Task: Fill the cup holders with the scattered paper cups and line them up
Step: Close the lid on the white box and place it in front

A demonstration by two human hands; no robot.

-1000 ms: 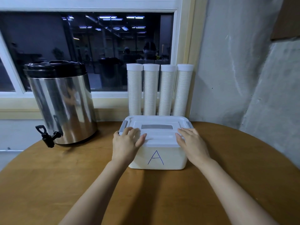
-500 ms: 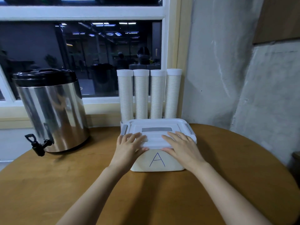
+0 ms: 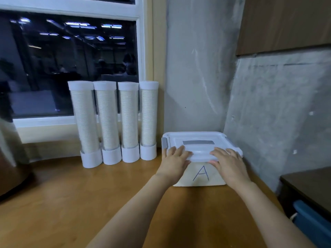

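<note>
Four clear cup holders stand side by side against the window sill, each with a white cap and base and packed with stacked paper cups: the first holder (image 3: pixel 84 122), the second holder (image 3: pixel 107 122), the third holder (image 3: pixel 129 120), the fourth holder (image 3: pixel 148 119). Just right of them a white lidded box (image 3: pixel 200 176) marked "A" sits by the grey wall. My left hand (image 3: pixel 174 161) and my right hand (image 3: pixel 230 163) hold the front rim of its lid, fingers on top, thumbs under the edge. No loose cups are in sight.
The round wooden table (image 3: pixel 89 203) spreads to the left and front. A blurred metal drink dispenser (image 3: pixel 10 158) shows at the left edge. The grey wall (image 3: pixel 268 113) is close behind the box. A dark cabinet (image 3: pixel 308 183) with a blue bin (image 3: pixel 315 224) stands at the right.
The box has gone from in front of the cup holders to their right, beside the wall. Both hands have slipped from the lid's top to its front rim. My view has swung right.
</note>
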